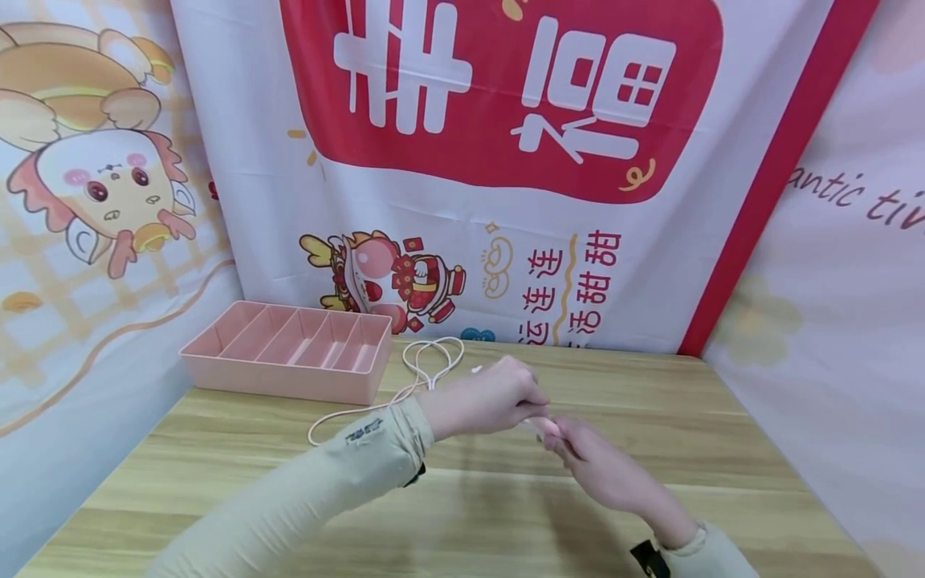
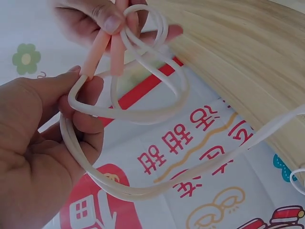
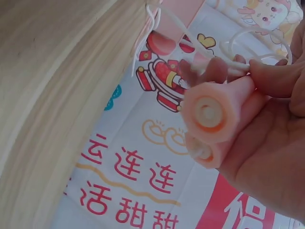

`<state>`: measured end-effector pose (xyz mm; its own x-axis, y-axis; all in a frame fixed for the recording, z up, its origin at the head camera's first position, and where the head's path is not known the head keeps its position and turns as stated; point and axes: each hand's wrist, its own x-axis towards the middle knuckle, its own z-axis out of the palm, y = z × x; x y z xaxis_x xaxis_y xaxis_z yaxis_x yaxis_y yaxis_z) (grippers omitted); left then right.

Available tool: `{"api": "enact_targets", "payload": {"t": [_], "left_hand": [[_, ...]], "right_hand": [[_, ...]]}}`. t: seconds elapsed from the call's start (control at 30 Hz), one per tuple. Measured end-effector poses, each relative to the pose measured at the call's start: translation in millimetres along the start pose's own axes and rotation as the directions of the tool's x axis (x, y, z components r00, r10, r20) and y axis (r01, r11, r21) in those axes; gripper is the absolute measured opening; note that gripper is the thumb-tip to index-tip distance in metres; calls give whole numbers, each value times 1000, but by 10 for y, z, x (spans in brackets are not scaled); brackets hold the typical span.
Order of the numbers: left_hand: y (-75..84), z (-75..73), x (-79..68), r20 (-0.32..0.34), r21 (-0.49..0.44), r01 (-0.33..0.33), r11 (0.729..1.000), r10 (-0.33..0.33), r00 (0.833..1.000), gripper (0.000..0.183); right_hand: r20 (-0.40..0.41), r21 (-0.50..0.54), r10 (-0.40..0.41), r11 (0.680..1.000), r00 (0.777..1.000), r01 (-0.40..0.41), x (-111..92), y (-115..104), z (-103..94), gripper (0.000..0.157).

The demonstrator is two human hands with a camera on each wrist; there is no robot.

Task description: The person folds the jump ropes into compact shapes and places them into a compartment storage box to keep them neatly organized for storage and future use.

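Observation:
A jump rope with two pink handles (image 3: 209, 112) and a pale cord (image 2: 138, 193) is between both hands above the table. My right hand (image 1: 603, 466) grips the two handles side by side; their hollow ends face the right wrist camera. In the left wrist view, my left hand (image 2: 43, 138) has its fingers curled round the doubled cord, close to where the cord leaves the handles. A loop of cord hangs beside the right hand. The rest of the cord (image 1: 426, 377) trails onto the table behind my left forearm, partly hidden by it.
A pink box (image 1: 282, 377) with several narrow compartments stands at the table's back left. The wooden table (image 1: 686, 425) meets a printed cloth backdrop (image 1: 650, 273) at its far edge. Printed cloth also hangs on the left and right sides.

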<state>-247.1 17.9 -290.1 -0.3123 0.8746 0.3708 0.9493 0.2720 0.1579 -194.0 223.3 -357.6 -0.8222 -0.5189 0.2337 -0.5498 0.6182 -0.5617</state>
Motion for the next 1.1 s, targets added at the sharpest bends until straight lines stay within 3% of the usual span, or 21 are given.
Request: {"api": "enact_targets", "payload": {"t": [0.13, 0.27, 0.37, 0.47, 0.57, 0.67, 0.8, 0.87, 0.97, 1.1], "left_hand": [[-7, 21, -3, -30, 20, -20, 1000, 20, 999, 31], [-16, 42, -7, -48, 13, -20, 1000, 21, 999, 27], [-20, 61, -12, -53, 16, -2, 1000, 3, 999, 16], [-15, 89, -20, -57, 41, -2, 999, 4, 998, 9], [14, 117, -31, -66, 115, -33, 993, 41, 997, 6], [52, 153, -35, -82, 250, -84, 965, 107, 991, 3], [101, 199, -53, -130, 370, -129, 920, 188, 973, 7], [120, 225, -74, -172, 383, -131, 914, 210, 963, 13], [148, 262, -120, -223, 435, -139, 890, 256, 941, 26], [174, 316, -188, -286, 489, -140, 861, 310, 906, 28]], "right_hand": [[-20, -27, -19, 999, 1000, 19, 10, -5, 0, 20], [-53, -15, -107, 994, 993, 106, 6, 2, 2, 9], [-68, 6, -134, 991, 989, 135, 0, 5, -9, 25], [-67, -11, -105, 995, 992, 104, -8, 10, -27, 38], [-44, -24, -58, 998, 997, 57, -4, 14, -40, 32], [-13, 13, -14, 1000, 1000, 14, 4, 26, -54, 22], [-7, 118, 21, 993, 1000, -19, 11, 59, -73, 17], [-16, 170, 20, 985, 1000, -17, 8, 78, -80, 14], [-19, 221, 18, 975, 1000, -13, 0, 83, -93, 14], [1, 323, 47, 945, 999, -45, 13, 59, -118, 21]]}}
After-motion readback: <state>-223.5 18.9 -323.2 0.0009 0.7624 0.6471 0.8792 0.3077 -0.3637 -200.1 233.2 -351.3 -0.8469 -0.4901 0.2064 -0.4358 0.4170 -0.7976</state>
